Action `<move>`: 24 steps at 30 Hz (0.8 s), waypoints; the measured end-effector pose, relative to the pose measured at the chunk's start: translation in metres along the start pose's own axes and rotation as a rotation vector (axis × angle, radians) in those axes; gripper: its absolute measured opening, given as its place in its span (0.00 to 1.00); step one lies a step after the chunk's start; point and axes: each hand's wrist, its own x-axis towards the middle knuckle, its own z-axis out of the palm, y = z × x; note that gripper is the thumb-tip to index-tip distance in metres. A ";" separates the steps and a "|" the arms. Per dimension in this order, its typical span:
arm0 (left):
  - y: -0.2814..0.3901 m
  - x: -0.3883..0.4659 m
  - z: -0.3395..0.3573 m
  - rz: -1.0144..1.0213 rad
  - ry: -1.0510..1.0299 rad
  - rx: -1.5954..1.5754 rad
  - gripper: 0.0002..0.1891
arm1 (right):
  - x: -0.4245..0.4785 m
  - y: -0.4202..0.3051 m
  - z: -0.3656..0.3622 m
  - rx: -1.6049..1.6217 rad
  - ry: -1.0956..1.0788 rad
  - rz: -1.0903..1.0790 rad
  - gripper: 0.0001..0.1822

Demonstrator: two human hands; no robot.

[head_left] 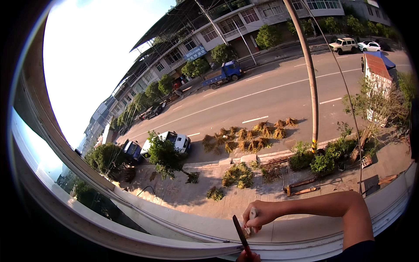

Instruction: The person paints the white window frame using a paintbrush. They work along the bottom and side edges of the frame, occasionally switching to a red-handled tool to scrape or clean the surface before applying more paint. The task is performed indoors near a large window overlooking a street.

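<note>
My right hand (262, 214) reaches in from the right over the outer window ledge (294, 227). Its fingers are closed around the pale handle of what looks like a small brush (253, 213). A light, ragged end (246, 231) shows below those fingers, close to the ledge; whether it touches is hard to tell. At the bottom edge, my left hand (248, 257) is mostly cut off by the frame. It grips a long, dark, flat-bladed tool (240, 230) with a reddish handle, its blade slanting up just left of my right hand.
The white window frame (183, 244) curves along the bottom, with a glass pane (98, 199) at left. Beyond the ledge is a drop to a paved sidewalk (196, 206). A utility pole (309, 72) and a cable (347, 88) rise outside. Plant bundles (262, 131) lie on the road.
</note>
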 end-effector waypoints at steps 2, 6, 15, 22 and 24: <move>0.003 0.005 0.008 -0.033 0.122 0.088 0.15 | -0.032 0.004 -0.004 0.059 0.021 0.039 0.12; 0.015 -0.012 0.082 -0.113 0.163 -0.225 0.11 | -0.106 0.004 -0.010 0.114 0.117 0.185 0.12; -0.014 0.031 0.039 1.205 -0.299 1.182 0.18 | -0.298 -0.001 0.010 0.243 0.539 0.452 0.11; 0.009 -0.002 0.088 1.295 -0.220 1.401 0.21 | -0.354 -0.037 0.022 -1.122 0.844 0.968 0.10; -0.005 0.008 0.071 1.159 -0.130 1.387 0.20 | -0.344 -0.031 0.041 -0.580 1.151 0.472 0.11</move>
